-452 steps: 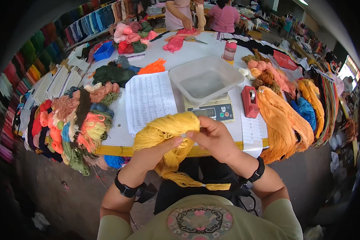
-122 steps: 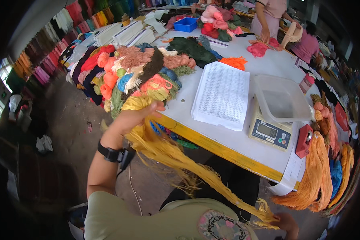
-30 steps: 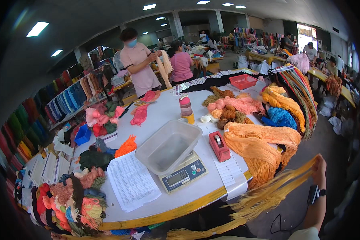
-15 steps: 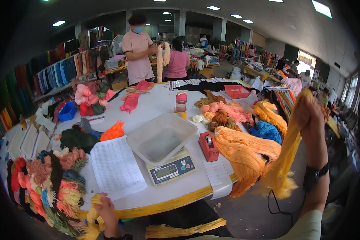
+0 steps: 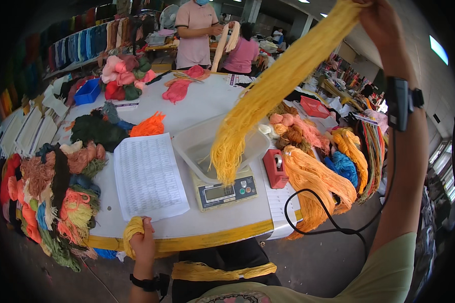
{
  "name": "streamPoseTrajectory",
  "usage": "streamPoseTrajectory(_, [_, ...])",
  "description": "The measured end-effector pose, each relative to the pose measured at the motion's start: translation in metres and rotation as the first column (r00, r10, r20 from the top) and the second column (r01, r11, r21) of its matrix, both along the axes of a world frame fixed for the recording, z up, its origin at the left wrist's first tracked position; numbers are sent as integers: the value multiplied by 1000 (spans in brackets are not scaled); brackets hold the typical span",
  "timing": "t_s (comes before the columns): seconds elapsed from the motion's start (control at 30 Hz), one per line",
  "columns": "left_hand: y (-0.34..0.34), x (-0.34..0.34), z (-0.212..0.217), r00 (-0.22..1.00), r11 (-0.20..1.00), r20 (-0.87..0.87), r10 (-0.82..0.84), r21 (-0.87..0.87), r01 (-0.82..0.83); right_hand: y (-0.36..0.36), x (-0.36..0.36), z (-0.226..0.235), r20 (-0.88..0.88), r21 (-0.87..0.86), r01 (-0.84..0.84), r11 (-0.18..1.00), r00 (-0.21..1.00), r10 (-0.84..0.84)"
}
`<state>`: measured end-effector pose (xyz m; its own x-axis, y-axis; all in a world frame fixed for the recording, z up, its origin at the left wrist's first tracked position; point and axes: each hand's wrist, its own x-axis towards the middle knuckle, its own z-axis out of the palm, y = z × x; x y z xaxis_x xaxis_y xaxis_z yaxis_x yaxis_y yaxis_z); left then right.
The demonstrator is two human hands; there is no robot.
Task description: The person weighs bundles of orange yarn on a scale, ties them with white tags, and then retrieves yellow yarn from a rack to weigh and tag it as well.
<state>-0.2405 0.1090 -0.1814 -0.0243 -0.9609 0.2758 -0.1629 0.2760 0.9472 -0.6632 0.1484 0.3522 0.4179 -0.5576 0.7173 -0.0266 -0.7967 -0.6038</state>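
Observation:
High at the right, my right hand (image 5: 380, 24) grips one end of a long yellow hank of thread (image 5: 283, 81). The hank slants down leftward, and its loose end hangs in front of or over a translucent plastic tub (image 5: 187, 146); whether they touch I cannot tell. Under the tub is a digital scale (image 5: 215, 201). By the table's front edge, my left hand (image 5: 144, 243) is closed around a yellow thread bundle (image 5: 132, 233). Another yellow hank (image 5: 202, 271) lies across my lap. A printed sheet (image 5: 149, 174) lies left of the scale.
A red tape dispenser (image 5: 275, 169) and orange hanks (image 5: 313, 177) lie right of the scale. Mixed yarn (image 5: 40, 182) is heaped at the left, near a blue bin (image 5: 87, 92). A black cable (image 5: 333, 227) loops by my right arm. A co-worker (image 5: 194, 30) stands across the table.
My right hand has risen, swinging the hank leftward from beside the table to over the tub area. My left hand has moved slightly up and right with its bundle. The view has tilted down.

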Motion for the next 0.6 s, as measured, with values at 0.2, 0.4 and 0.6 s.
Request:
streamPoseTrajectory(0.2, [1, 0, 5, 1000, 1000, -14, -11, 4, 11, -73, 22, -175, -311, 179, 636, 751, 761, -570])
streamPoseTrajectory(0.4, [0, 3, -2, 1000, 998, -4, 1, -58, -1, -15, 69, -345, -865, -370, 601, 708, 56, -499])
streamPoseTrajectory(0.6, [2, 0, -1, 999, 998, 32, -7, -57, 9, 56, 91, -366, -585, -492, 700, 517, 174, -792])
